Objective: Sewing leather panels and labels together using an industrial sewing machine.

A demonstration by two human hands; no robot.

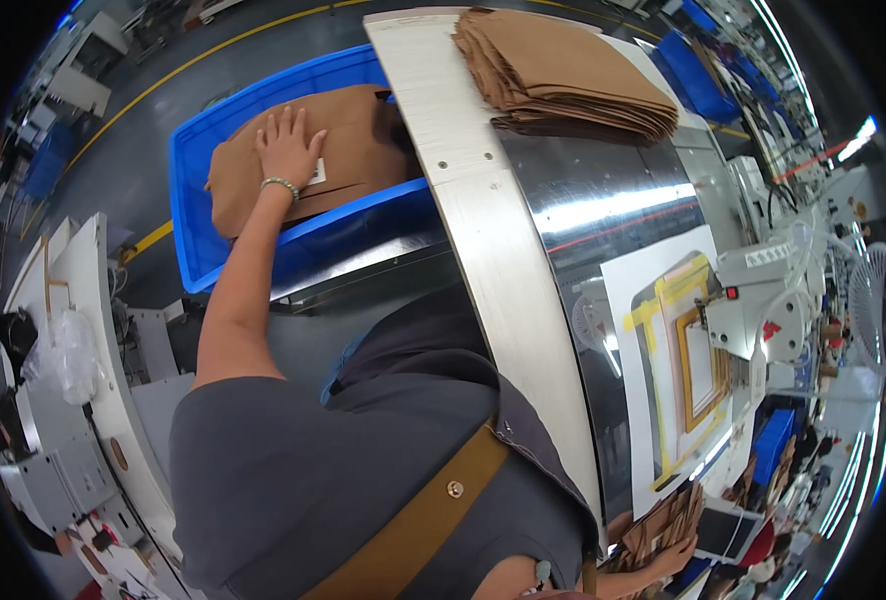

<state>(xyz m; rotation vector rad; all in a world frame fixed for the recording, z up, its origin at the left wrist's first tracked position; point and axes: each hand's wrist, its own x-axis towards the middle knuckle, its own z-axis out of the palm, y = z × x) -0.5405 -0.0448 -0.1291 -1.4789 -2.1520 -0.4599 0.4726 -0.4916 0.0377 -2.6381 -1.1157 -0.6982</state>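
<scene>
My left hand (288, 150) lies flat, fingers spread, on a pile of brown fabric pieces (348, 135). The pile sits in a blue plastic bin (191, 225) at the left, and a small white label shows beside my wrist. A beaded bracelet circles that wrist. Far off at the lower right, my right hand (673, 560) touches the edge of another bunch of brown fabric pieces (660, 525). Its fingers look stretched out, though they are small in the picture.
A thick stack of folded brown fabric (573, 75) lies on the worktable (503, 230) at the far end. To the right stands a sewing machine (758, 300) over a yellow-taped template frame (688, 370) on white sheeting. Another white table (113, 400) borders the left.
</scene>
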